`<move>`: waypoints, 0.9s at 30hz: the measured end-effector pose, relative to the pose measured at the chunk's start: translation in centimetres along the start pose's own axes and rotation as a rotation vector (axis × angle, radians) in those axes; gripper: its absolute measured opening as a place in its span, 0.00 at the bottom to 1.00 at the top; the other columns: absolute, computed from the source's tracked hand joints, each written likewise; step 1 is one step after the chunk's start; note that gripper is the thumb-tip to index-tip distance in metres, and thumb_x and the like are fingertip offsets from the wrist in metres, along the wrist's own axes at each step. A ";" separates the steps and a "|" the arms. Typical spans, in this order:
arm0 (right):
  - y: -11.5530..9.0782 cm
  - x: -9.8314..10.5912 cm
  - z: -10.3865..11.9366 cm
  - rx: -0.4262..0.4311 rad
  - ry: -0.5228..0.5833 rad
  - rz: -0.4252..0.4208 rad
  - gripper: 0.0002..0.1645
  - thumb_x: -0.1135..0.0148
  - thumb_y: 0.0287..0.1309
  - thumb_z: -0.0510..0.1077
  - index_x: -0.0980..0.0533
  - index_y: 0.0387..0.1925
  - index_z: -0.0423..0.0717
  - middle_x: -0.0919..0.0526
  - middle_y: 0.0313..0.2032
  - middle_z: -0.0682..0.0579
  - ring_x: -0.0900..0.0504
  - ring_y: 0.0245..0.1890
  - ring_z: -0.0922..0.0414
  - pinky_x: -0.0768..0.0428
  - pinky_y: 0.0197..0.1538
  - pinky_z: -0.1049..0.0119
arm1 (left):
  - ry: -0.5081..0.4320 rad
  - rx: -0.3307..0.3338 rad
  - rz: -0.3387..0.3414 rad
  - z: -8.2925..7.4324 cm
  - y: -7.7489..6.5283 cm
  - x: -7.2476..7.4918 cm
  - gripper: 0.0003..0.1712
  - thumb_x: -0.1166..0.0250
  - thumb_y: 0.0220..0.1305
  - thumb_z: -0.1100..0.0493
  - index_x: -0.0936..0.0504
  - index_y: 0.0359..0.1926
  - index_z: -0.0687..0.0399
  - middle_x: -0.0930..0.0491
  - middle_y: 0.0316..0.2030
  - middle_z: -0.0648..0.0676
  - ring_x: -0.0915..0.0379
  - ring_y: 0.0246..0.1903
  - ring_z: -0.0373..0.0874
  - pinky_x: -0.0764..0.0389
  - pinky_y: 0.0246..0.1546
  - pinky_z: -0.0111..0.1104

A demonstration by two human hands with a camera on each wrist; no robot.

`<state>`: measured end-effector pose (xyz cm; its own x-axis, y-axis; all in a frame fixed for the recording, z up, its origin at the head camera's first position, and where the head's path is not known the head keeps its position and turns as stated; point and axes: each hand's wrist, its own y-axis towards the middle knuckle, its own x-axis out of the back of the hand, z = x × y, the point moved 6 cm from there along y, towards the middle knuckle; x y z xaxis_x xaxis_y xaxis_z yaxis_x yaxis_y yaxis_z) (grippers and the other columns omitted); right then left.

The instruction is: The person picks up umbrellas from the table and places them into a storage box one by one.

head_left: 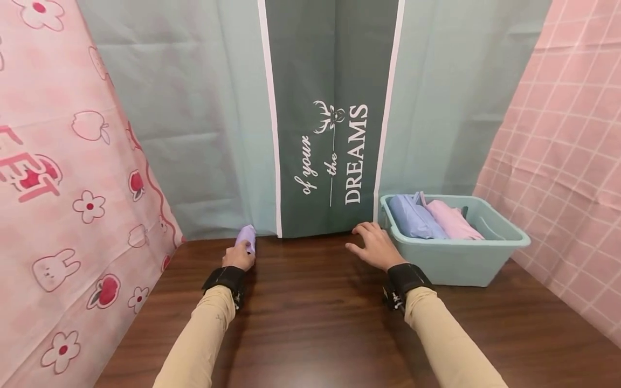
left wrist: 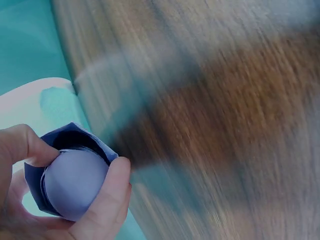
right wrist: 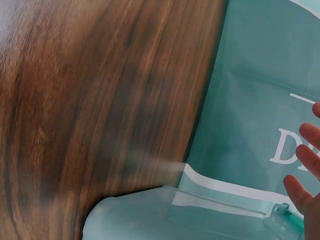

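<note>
My left hand (head_left: 239, 256) grips a purple folded umbrella (head_left: 247, 236) near the back left of the table. In the left wrist view, its smooth round end (left wrist: 76, 184) faces the camera inside a loose fabric sleeve (left wrist: 35, 182), with thumb and fingers around it. My right hand (head_left: 374, 245) holds nothing; its fingers are spread and slightly bent beside the left wall of a light blue-green plastic bin (head_left: 446, 261). Inside that bin lie a blue fabric bundle (head_left: 416, 218) and a pink one (head_left: 451, 221). Only fingertips (right wrist: 299, 192) of that hand show in the right wrist view.
A dark brown wooden table (head_left: 310, 323) lies under both hands. Grey-green cloth with printed lettering (head_left: 356, 156) hangs along its back edge. Pink patterned cloth (head_left: 73, 215) borders the left, and pink checked cloth (head_left: 572, 178) the right behind the bin.
</note>
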<state>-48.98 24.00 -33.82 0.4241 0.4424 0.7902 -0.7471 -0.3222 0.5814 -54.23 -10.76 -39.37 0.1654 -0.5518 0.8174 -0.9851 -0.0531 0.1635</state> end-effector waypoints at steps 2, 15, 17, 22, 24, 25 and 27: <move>-0.1 -0.1 0.1 -0.013 -0.010 0.016 0.23 0.32 0.58 0.51 0.20 0.44 0.35 0.20 0.46 0.39 0.25 0.49 0.40 0.27 0.46 0.40 | -0.036 0.028 0.018 0.1 -0.4 0.3 0.27 0.39 0.58 0.63 0.24 0.60 0.63 0.24 0.55 0.76 0.27 0.53 0.76 0.22 0.49 0.58; 0.6 0.6 2.3 0.023 -0.033 0.012 0.22 0.29 0.57 0.49 0.20 0.45 0.35 0.20 0.46 0.41 0.26 0.48 0.41 0.28 0.46 0.43 | -0.439 0.016 0.122 -2.6 -2.0 1.9 0.29 0.42 0.61 0.64 0.26 0.65 0.61 0.33 0.62 0.77 0.21 0.43 0.69 0.15 0.25 0.42; 0.7 0.8 2.7 0.029 -0.041 0.014 0.22 0.28 0.57 0.48 0.20 0.46 0.35 0.20 0.47 0.40 0.26 0.50 0.41 0.28 0.48 0.42 | -0.470 -0.022 0.143 -3.9 -2.5 2.3 0.28 0.42 0.62 0.65 0.25 0.65 0.60 0.33 0.63 0.76 0.20 0.42 0.68 0.15 0.26 0.42; 1.0 1.4 4.0 0.066 -0.066 0.011 0.23 0.26 0.55 0.43 0.22 0.48 0.34 0.21 0.50 0.38 0.26 0.53 0.38 0.27 0.49 0.41 | -0.528 -0.124 0.198 -7.3 -4.4 3.4 0.27 0.43 0.61 0.67 0.24 0.64 0.62 0.33 0.63 0.74 0.17 0.36 0.65 0.15 0.24 0.39; 1.1 1.6 4.5 0.088 -0.078 0.004 0.24 0.26 0.54 0.42 0.23 0.50 0.34 0.21 0.50 0.38 0.26 0.54 0.38 0.26 0.49 0.41 | -0.556 -0.150 0.223 -8.4 -5.2 3.7 0.27 0.43 0.61 0.68 0.24 0.63 0.62 0.33 0.64 0.73 0.17 0.36 0.65 0.15 0.24 0.39; 1.2 1.7 4.7 0.100 -0.086 -0.001 0.26 0.25 0.53 0.41 0.23 0.51 0.34 0.21 0.51 0.37 0.26 0.54 0.37 0.26 0.48 0.41 | -0.572 -0.163 0.235 -8.9 -5.5 3.9 0.27 0.43 0.61 0.69 0.24 0.63 0.62 0.33 0.64 0.73 0.17 0.37 0.65 0.15 0.25 0.39; 1.3 1.9 5.2 0.128 -0.104 -0.017 0.31 0.24 0.51 0.40 0.25 0.55 0.33 0.22 0.53 0.36 0.26 0.54 0.37 0.26 0.48 0.40 | -0.601 -0.183 0.260 -9.9 -6.2 4.1 0.26 0.43 0.61 0.70 0.23 0.62 0.62 0.33 0.63 0.72 0.18 0.39 0.65 0.15 0.25 0.40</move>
<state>-46.50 20.06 -30.52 0.4916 0.3620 0.7920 -0.6712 -0.4221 0.6094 -46.96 -4.49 -31.60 -0.1823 -0.8970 0.4028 -0.9569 0.2560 0.1370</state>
